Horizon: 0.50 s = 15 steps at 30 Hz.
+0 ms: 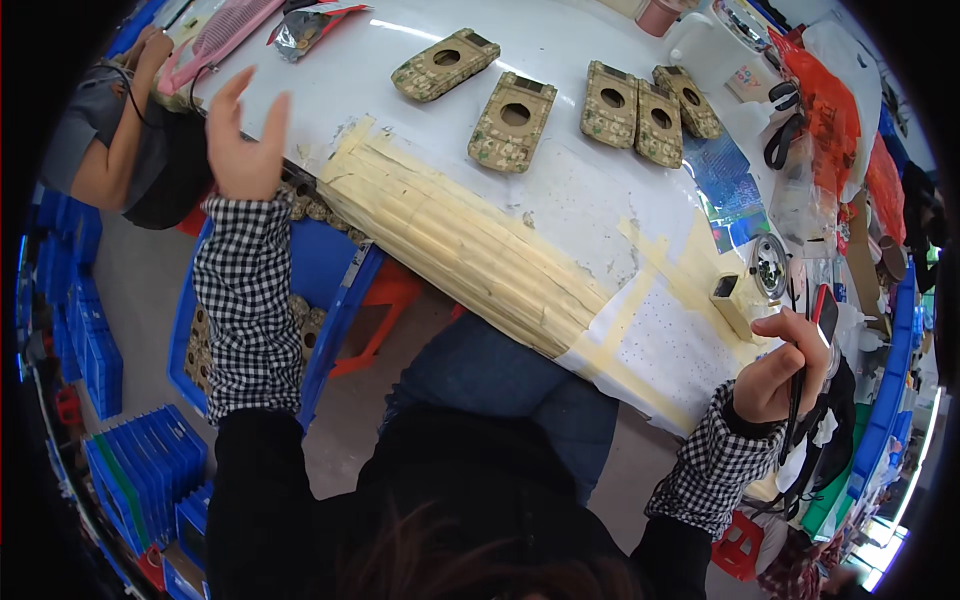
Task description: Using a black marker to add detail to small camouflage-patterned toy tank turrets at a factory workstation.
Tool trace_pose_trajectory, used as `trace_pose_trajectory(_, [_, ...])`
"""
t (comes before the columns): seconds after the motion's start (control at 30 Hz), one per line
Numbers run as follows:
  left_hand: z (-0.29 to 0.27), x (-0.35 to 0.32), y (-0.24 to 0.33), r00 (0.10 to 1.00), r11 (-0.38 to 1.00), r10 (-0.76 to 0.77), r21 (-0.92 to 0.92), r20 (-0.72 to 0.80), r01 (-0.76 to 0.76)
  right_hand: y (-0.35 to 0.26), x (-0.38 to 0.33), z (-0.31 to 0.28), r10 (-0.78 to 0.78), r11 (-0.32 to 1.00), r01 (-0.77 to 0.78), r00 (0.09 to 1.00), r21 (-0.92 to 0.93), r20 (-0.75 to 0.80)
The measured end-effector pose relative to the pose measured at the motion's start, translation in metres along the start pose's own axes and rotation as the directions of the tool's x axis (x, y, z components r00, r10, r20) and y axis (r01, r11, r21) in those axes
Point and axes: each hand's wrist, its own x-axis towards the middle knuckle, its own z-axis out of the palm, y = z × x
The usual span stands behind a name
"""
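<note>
Head camera: the left hand (247, 150) hovers, grip apart and bare; the right hand's (778, 372) seems clamped on a black stick (797, 400). Five camouflage hulls (510, 139) sit on the tabletop (590, 195); steadying one by its edges would probably help.

My left sleeve (245, 310) hides the middle of the blue bin (343, 315). I can't tell whether my right grip (785, 365) holds the dark rod (795, 408). The top edge cuts off the pink thing (218, 42); the dark rim, a co-worker (85, 165).
</note>
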Motion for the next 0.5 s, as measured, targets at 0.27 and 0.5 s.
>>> trace_pose_trajectory(0.27, [0.071, 0.045, 0.058, 0.705, 0.976, 0.191, -0.056, 0.683, -0.21, 0.005, -0.001, -0.002, 0.028, 0.999, -0.027, 0.999, 0.029, -0.019])
trace_pose_trajectory(0.5, [0.086, 0.044, 0.065, 0.762, 0.993, -0.03, 0.103, 0.646, -0.049, 0.002, 0.0, -0.002, -0.003, 0.997, 0.002, 1.0, 0.075, 0.02])
